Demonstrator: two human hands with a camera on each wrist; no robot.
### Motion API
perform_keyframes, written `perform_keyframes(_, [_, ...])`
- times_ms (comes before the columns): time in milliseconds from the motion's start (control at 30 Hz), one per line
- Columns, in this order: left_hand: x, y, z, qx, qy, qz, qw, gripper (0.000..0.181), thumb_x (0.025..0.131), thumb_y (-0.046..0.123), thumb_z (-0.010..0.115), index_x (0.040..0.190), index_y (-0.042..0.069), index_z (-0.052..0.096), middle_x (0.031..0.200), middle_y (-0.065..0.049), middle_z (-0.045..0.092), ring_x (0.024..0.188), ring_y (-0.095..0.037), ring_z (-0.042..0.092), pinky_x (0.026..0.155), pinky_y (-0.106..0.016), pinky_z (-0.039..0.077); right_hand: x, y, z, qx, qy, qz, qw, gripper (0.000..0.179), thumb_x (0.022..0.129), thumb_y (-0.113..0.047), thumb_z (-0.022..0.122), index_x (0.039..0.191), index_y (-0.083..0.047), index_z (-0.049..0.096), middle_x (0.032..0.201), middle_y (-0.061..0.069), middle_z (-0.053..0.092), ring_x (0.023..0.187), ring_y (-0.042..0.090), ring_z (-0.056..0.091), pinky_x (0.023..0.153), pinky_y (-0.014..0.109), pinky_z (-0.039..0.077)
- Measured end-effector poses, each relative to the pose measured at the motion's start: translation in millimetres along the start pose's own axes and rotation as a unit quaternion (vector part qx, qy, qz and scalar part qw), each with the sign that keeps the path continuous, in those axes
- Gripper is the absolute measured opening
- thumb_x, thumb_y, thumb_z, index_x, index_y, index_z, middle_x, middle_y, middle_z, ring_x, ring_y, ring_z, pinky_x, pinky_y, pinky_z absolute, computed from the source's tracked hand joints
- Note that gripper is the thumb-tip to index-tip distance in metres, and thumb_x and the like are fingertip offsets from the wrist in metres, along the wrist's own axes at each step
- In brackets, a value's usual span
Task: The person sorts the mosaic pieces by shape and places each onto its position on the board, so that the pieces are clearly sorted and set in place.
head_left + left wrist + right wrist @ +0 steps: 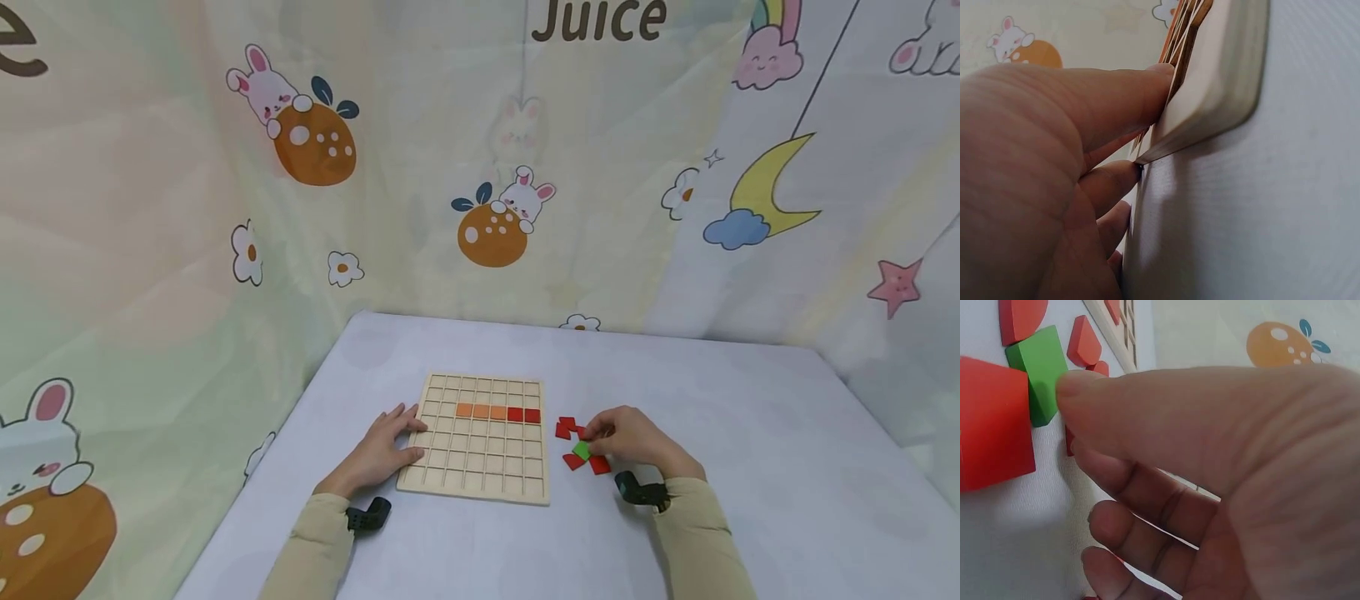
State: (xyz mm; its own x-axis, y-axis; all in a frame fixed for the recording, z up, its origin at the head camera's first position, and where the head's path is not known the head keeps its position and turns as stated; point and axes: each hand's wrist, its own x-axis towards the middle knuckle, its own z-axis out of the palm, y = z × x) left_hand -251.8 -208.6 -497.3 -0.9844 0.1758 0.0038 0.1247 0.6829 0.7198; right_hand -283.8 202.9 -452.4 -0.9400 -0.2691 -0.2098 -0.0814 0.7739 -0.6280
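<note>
A square wooden grid board (480, 467) lies on the table, with one row holding orange tiles (482, 412) and red tiles (523, 415). My left hand (381, 450) rests at the board's left edge; its thumb (1129, 94) touches the rim and the other fingers lie along the side. To the right of the board, my right hand (633, 435) pinches a small red tile (1070, 442) between thumb and index finger, mostly hidden by them. A green tile (581, 451) lies right by the thumb tip, partly over loose red tiles (600, 465).
More red tiles (564, 430) are scattered close to the board's right edge. A white cloth covers the table (750, 450). Behind it hangs a printed curtain (420, 192) with rabbits and fruit. Each wrist wears a black camera (641, 490).
</note>
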Motion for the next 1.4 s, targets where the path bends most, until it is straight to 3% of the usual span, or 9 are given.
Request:
perform_keyframes(267, [-1.9,-0.6,1.0,0.001,0.002,-0.001,1.0,0.031,0.085,0.017,0.075,0.115,0.02,0.065,0.157,-0.007,0.034,0.15,-0.032,0.012,0.121,-0.054,0.005,2.1,1.3,4.9,0.002,0.0,-0.017,0.9999,0.017,0.084,-0.001,0.071,0.096,-0.013,0.074,0.092,-0.002,0.067,0.084,0.018,0.054,0.071,0.03,0.053])
perform_keyframes(533, [-0.6,1.9,-1.8,-0.001,-0.001,0.008,1.0,0.03,0.086,0.016,0.074,0.114,0.019,0.065,0.157,-0.008,0.033,0.15,-0.032,0.011,0.121,-0.053,0.004,3.6,-1.3,6.8,-0.022,0.008,-0.025,0.9994,0.019,0.084,-0.004,0.072,0.096,-0.018,0.076,0.096,-0.002,0.066,0.089,0.019,0.053,0.068,0.028,0.052])
perform_keyframes(833, [-1.2,1.4,0.5,0.002,0.002,0.0,1.0,0.03,0.085,0.014,0.075,0.114,0.018,0.065,0.157,-0.008,0.033,0.149,-0.033,0.012,0.121,-0.053,0.004,5.0,-2.9,11.6,-0.025,0.015,-0.017,0.9994,0.016,0.084,-0.01,0.075,0.099,-0.015,0.073,0.074,0.001,0.055,0.073,0.018,0.051,0.06,0.029,0.044])
perform_keyframes(1400, [-0.9,0.7,0.3,-0.004,0.0,0.002,1.0,0.03,0.086,0.016,0.075,0.114,0.019,0.065,0.157,-0.007,0.032,0.15,-0.032,0.011,0.121,-0.054,0.004,7.2,-1.3,13.8,-0.032,0.022,-0.039,0.9985,0.02,0.079,-0.008,0.079,0.098,-0.015,0.074,0.072,0.001,0.052,0.072,0.017,0.049,0.057,0.028,0.042])
